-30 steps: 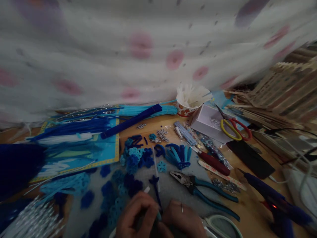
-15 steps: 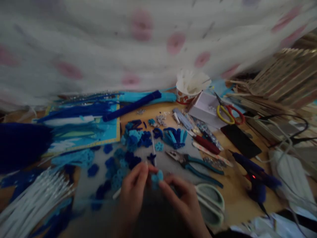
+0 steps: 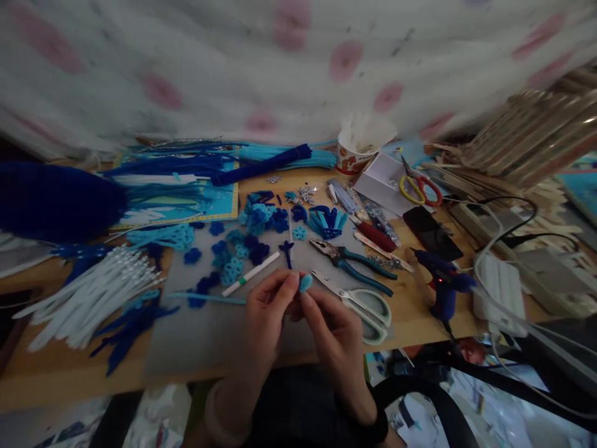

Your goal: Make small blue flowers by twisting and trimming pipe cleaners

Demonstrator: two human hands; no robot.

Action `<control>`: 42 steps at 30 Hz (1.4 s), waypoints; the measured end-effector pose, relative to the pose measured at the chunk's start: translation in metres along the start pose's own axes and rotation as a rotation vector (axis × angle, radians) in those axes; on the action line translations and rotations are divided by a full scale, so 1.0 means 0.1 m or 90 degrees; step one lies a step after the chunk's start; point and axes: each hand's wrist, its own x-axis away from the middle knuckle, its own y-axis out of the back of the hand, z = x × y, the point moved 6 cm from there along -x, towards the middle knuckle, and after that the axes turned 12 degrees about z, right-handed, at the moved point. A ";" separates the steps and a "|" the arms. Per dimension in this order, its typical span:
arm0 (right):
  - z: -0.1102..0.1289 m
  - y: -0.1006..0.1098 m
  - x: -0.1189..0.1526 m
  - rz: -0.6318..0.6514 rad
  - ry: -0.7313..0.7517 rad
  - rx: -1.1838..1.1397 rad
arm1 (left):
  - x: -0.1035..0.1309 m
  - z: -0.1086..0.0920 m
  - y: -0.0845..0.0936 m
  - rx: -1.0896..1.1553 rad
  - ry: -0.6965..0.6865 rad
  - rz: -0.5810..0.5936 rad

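Here, hands (image 3: 302, 298) together pinch light-blue fuzz; the patterned cup (image 3: 351, 160) holds white sticks (image 3: 360, 134).

There are two hands (image 3: 298, 305) and one small light blue piece (image 3: 306, 283) between them. I count two pairs of scissors: one white pair (image 3: 368, 311) and one red and yellow pair (image 3: 422, 190). There is one pair of pliers (image 3: 352, 261), one glue gun (image 3: 443, 280), one cup (image 3: 352, 158) and one white box (image 3: 382, 183).
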 end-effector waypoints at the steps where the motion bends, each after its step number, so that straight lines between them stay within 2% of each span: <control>1: 0.01 -0.01 0.02 0.008 0.003 -0.019 | 0.01 0.01 -0.02 0.031 0.019 0.003; 6: 0.00 0.00 0.11 0.013 -0.014 -0.059 | 0.06 0.03 -0.05 0.137 0.055 0.043; 12: 0.08 -0.01 0.18 0.075 -0.011 -0.065 | 0.00 0.06 0.03 0.114 0.065 0.179; 16: 0.11 -0.02 0.20 0.100 -0.007 -0.062 | -0.02 0.06 0.07 0.108 0.028 0.166; 22: 0.00 -0.03 0.19 0.044 -0.021 -0.130 | 0.07 0.11 0.02 0.128 -0.008 0.129; 27: 0.03 -0.04 0.15 0.089 0.001 -0.072 | 0.07 0.08 0.11 0.067 -0.088 0.079; 35: -0.03 -0.01 0.13 0.122 -0.028 -0.076 | 0.07 0.05 0.16 -0.023 -0.112 0.154; 39: 0.01 -0.04 0.11 0.171 -0.033 -0.042 | 0.09 -0.04 0.17 -0.076 -0.124 0.134; 42: 0.03 -0.04 0.10 0.184 -0.037 -0.058 | 0.08 -0.04 0.16 -0.040 -0.099 0.122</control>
